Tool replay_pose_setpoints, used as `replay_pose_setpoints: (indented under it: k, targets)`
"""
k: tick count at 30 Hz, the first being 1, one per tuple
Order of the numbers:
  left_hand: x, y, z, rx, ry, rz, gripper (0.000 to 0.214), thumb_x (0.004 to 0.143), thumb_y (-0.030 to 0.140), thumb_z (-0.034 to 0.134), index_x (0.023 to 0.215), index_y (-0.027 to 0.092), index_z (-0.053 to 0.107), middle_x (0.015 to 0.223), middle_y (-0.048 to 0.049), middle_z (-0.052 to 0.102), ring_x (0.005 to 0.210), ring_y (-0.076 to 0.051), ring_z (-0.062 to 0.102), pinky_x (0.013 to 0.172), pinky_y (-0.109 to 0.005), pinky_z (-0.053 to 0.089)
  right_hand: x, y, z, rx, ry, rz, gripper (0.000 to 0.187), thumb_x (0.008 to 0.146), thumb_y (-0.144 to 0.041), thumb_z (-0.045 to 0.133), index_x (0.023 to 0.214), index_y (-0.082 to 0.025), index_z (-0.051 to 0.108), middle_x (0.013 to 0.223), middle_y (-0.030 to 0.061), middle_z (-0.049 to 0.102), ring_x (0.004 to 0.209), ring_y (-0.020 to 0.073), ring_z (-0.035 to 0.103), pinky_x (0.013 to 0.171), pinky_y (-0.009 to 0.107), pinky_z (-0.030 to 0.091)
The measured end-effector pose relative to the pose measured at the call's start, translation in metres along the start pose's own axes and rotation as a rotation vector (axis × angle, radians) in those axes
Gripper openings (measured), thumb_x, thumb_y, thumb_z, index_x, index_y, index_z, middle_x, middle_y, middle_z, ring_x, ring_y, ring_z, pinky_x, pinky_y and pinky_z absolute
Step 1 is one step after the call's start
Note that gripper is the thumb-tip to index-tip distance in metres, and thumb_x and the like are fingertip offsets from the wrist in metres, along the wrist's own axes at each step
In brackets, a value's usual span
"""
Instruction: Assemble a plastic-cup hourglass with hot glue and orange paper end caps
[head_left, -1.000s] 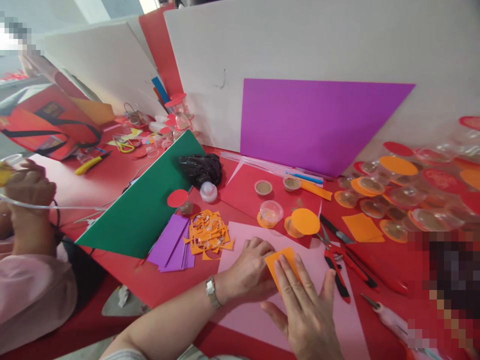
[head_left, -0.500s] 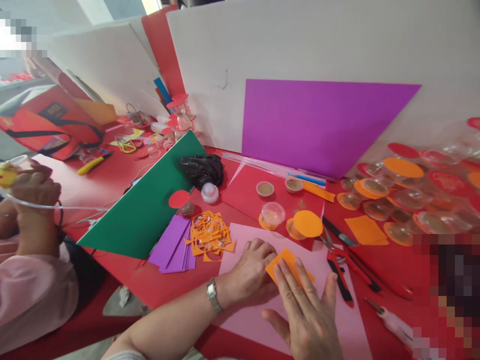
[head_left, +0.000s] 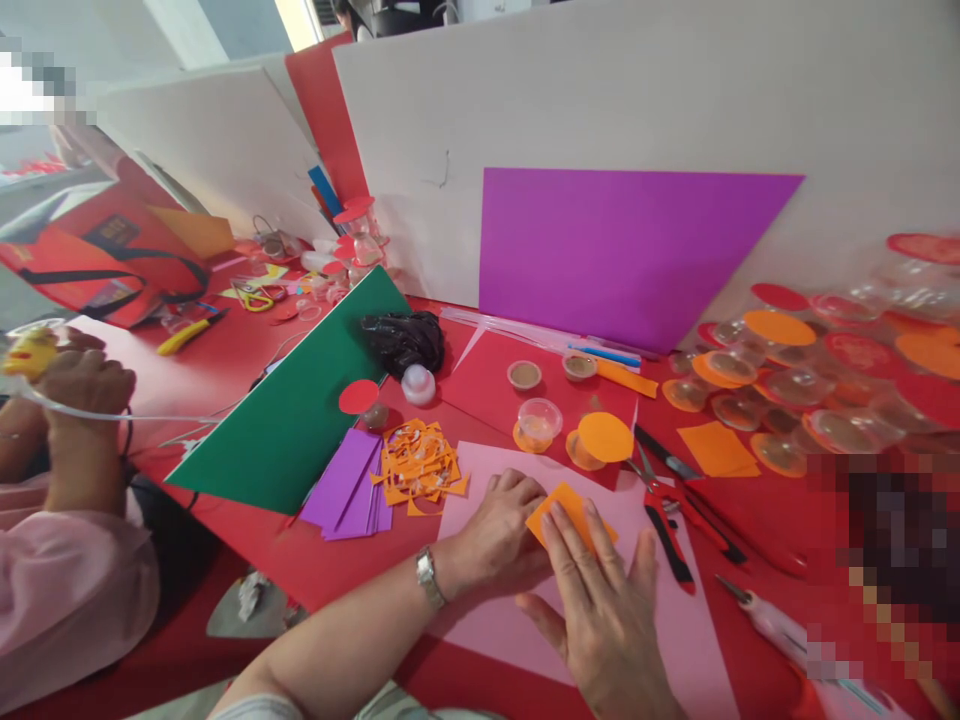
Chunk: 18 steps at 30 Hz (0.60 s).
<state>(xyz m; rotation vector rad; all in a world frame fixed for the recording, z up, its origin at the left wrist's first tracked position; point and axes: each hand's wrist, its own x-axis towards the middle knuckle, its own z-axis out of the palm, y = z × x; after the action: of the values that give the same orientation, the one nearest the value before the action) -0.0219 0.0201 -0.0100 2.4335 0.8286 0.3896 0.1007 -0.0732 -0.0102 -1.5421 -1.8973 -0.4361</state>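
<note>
My right hand [head_left: 600, 600] lies with stretched fingers flat on an orange paper square [head_left: 559, 500]. My left hand [head_left: 506, 525], with a metal watch on the wrist, is curled at the square's left edge; what its fingers close around under the paper is hidden. Both hands are above a pink sheet [head_left: 480, 620]. Behind them stand a clear plastic cup [head_left: 538, 425] on an orange disc and another cup topped with an orange disc [head_left: 606, 437]. A heap of orange paper scraps [head_left: 420, 465] sits left of the hands, beside purple paper strips [head_left: 345, 490].
Scissors [head_left: 667, 535], a black cutter [head_left: 667, 455] and a white-handled tool [head_left: 780, 625] lie to the right. Many disc-topped cups [head_left: 780, 385] crowd the right side. A green board [head_left: 300, 400] leans at left, before a co-worker's hand [head_left: 86, 380] holding something yellow.
The view has shifted slightly. My right hand stays spread on the orange square and my left hand stays curled beside it. The co-worker's hand has moved a little to the right.
</note>
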Motion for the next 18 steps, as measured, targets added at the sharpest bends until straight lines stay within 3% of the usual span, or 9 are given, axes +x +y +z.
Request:
replay_pose_setpoints:
  k: [6,10,14,18]
  targets:
    - [0.001,0.001,0.001,0.023,0.002,-0.016,0.014,0.084,0.029,0.067,0.089,0.018,0.060,0.096,-0.0064,0.063,0.091,-0.023,0.049,0.082,-0.036,0.043,0.001,0.002,-0.001,-0.029,0.017,-0.014,0.051,0.101,-0.048,0.038,0.118,-0.009,0.066,0.117,0.0120,0.073,0.114,0.0327,0.064,0.119,0.062,0.015]
    - [0.000,-0.003,-0.001,0.094,-0.011,0.000,0.022,0.084,0.031,0.069,0.099,0.018,0.061,0.101,-0.0072,0.064,0.095,-0.024,0.050,0.083,-0.038,0.043,0.002,0.004,-0.001,-0.033,0.020,-0.031,0.054,0.102,-0.051,0.035,0.117,-0.010,0.067,0.115,0.0121,0.074,0.111,0.0295,0.066,0.120,0.059,0.014]
    - [-0.004,-0.010,-0.020,0.187,-0.009,0.014,0.043,0.080,0.037,0.077,0.113,0.018,0.057,0.105,-0.0091,0.063,0.095,-0.026,0.052,0.079,-0.038,0.043,0.003,0.005,-0.002,-0.042,0.010,-0.043,0.055,0.102,-0.052,0.035,0.116,-0.010,0.067,0.114,0.0128,0.074,0.111,0.0295,0.066,0.120,0.060,0.013]
    - [-0.008,-0.017,-0.047,0.094,0.091,0.034,0.053,0.066,0.041,0.088,0.101,0.019,0.054,0.098,-0.0057,0.062,0.090,-0.024,0.052,0.078,-0.035,0.044,0.003,0.005,-0.002,-0.046,0.003,-0.056,0.056,0.102,-0.050,0.032,0.117,-0.007,0.066,0.114,0.0143,0.074,0.111,0.0297,0.064,0.119,0.061,0.013]
